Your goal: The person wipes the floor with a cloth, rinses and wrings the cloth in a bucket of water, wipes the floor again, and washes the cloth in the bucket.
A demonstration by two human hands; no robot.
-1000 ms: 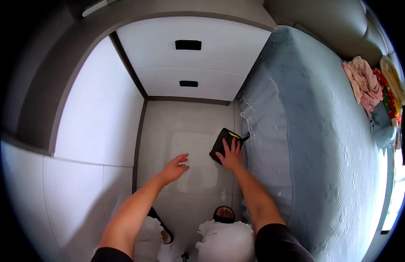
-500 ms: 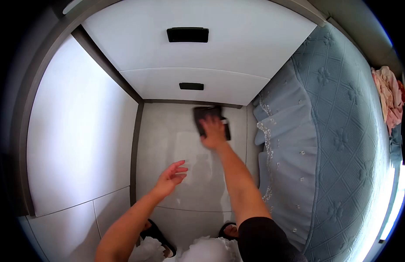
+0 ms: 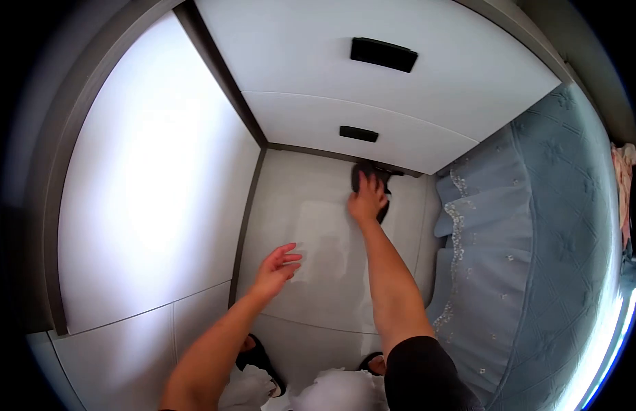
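On the tiled floor [image 3: 318,205], by the foot of the white drawer front, lies a dark cloth [image 3: 360,170], partly hidden under my fingers. My right hand [image 3: 368,200] presses down on this cloth with its fingers bent over it. Folds of it show beyond the fingertips and beside the little-finger side. My left hand [image 3: 277,269] hangs above the floor nearer to me, holding nothing, its fingers apart and slightly curled.
A white drawer unit [image 3: 297,113] with black handles [image 3: 359,133] closes off the far side. A white panel [image 3: 153,171] stands at the left. To the right is a bed with a blue quilted cover [image 3: 571,226] and ruffled skirt [image 3: 482,253]. My sandalled feet are below.
The view has turned, shifting the drawers rightward. My right hand and the cloth are closer to the drawer base, and the cloth looks more bunched. My left hand still hovers open.
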